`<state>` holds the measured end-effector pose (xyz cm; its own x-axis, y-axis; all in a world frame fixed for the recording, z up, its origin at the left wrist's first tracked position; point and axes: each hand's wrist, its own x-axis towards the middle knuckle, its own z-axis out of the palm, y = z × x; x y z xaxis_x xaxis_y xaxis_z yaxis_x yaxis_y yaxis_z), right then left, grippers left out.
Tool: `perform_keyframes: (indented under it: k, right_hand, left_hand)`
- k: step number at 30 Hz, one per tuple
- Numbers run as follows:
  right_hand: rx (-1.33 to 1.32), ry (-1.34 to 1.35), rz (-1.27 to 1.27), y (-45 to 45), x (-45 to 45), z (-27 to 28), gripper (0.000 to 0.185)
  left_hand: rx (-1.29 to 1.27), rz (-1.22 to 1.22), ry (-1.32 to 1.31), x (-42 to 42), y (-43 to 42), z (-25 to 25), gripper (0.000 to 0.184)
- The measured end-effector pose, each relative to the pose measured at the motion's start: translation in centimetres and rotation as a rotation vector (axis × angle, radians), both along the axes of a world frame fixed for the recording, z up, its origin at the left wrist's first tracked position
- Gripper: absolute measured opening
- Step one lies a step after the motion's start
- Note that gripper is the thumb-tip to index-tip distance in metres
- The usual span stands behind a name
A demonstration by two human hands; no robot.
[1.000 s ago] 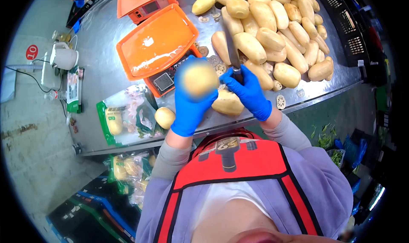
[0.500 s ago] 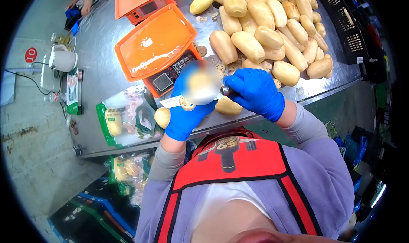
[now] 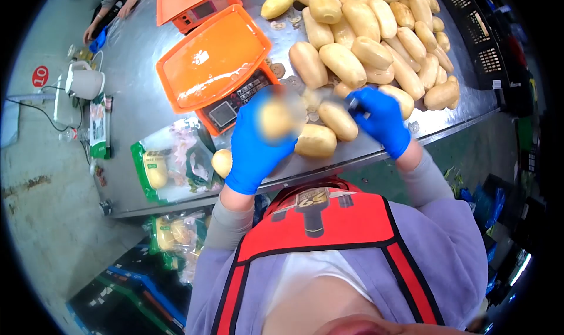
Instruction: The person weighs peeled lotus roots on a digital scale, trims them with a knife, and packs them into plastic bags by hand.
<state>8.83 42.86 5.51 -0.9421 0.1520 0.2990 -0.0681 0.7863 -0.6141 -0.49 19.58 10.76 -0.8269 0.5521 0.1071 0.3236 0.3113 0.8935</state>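
My left hand [image 3: 255,150], in a blue glove, is wrapped round a pale lotus root piece [image 3: 276,119], which looks blurred. To its right my gloved right hand [image 3: 380,119] is closed on the dark handle of a knife [image 3: 353,104]; most of the blade cannot be made out. Between my hands lie two lotus root pieces, one slanting [image 3: 338,121] and one nearer the table edge [image 3: 316,141]. A smaller piece [image 3: 222,163] rests left of my left wrist. Thin cut slices [image 3: 278,70] lie on the metal table [image 3: 132,76] beside the scale.
An orange scale [image 3: 211,59] stands behind my left hand, with a second scale [image 3: 197,3] beyond. A lotus root pile [image 3: 376,35] covers the back right, beside a black crate [image 3: 479,41]. Printed bags [image 3: 176,162] lie left. Another person's hands [image 3: 126,7] show at upper left.
The knife crossed to the piece in my left hand, then moved back right with my right hand. A slanting lotus root piece now shows between my hands. The other person's hands shifted at upper left.
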Motion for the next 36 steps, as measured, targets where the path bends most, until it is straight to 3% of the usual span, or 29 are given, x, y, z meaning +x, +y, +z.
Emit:
perform_keyframes:
  k: [1,2,4,8,13,17,19,23,25,26,27,29,30,31,34,36]
  right_hand:
    - [0.038,0.05,0.112,-1.5,0.4,1.1,0.014]
    - [0.06,0.01,0.145,-2.8,0.6,1.6,0.016]
    - [0.065,0.021,0.164,-4.1,0.6,1.8,0.016]
    - [0.106,0.006,0.131,-4.1,0.8,2.1,0.016]
    - [0.193,-0.026,0.022,-2.1,0.9,1.0,0.023]
    - [0.21,-0.029,0.023,-1.2,1.4,-0.3,0.023]
    - [0.114,0.023,-0.039,-1.3,2.0,-0.5,0.012]
    - [0.091,-0.001,-0.167,-1.3,4.2,-1.8,0.009]
    - [-0.289,-0.12,-0.503,3.0,6.2,-5.3,0.01]
    - [-0.276,-0.142,-0.7,6.3,8.5,-6.4,0.014]
    - [-0.283,0.071,-0.777,8.4,10.8,-6.5,0.017]
    - [-0.068,-0.084,-0.917,10.9,15.1,-4.7,0.018]
    - [0.163,-0.054,-0.893,11.6,16.9,-5.3,0.017]
    - [0.227,-0.071,-0.766,12.2,18.1,-5.7,0.019]
    - [0.355,-0.218,-0.525,12.6,19.6,-6.3,0.022]
    - [0.403,-0.326,-0.393,12.7,18.9,-7.6,0.024]
  left_hand:
    - [0.022,0.023,0.082,0.1,0.4,0.2,0.051]
    - [0.019,0.017,0.08,0.1,0.6,-0.3,0.051]
    - [-0.056,-0.075,0.355,0.0,0.8,-1.9,0.052]
    - [-0.122,-0.115,0.336,0.2,1.2,-2.6,0.058]
    - [0.001,-0.072,-0.036,0.5,1.4,-2.8,0.073]
    - [-0.007,-0.101,-0.03,0.8,2.1,-3.2,0.075]
    - [-0.026,-0.141,-0.032,1.0,2.5,-3.2,0.076]
    - [-0.073,-0.232,0.028,1.6,3.6,-2.3,0.076]
    - [0.101,-0.29,-0.214,2.1,3.2,-1.6,0.076]
    - [0.004,-0.285,-0.118,2.1,2.6,-1.3,0.077]
    - [0.058,-0.253,-0.21,1.7,2.3,-1.6,0.077]
    - [0.113,-0.171,-0.303,0.8,1.8,-2.7,0.076]
    - [0.143,-0.115,-0.289,0.1,2.1,-3.8,0.074]
    - [0.195,-0.082,-0.426,-0.7,2.0,-5.6,0.066]
    - [0.448,0.057,-1.032,-1.8,2.2,-8.9,0.049]
    - [0.511,0.058,-1.031,-1.1,3.0,-9.5,0.046]
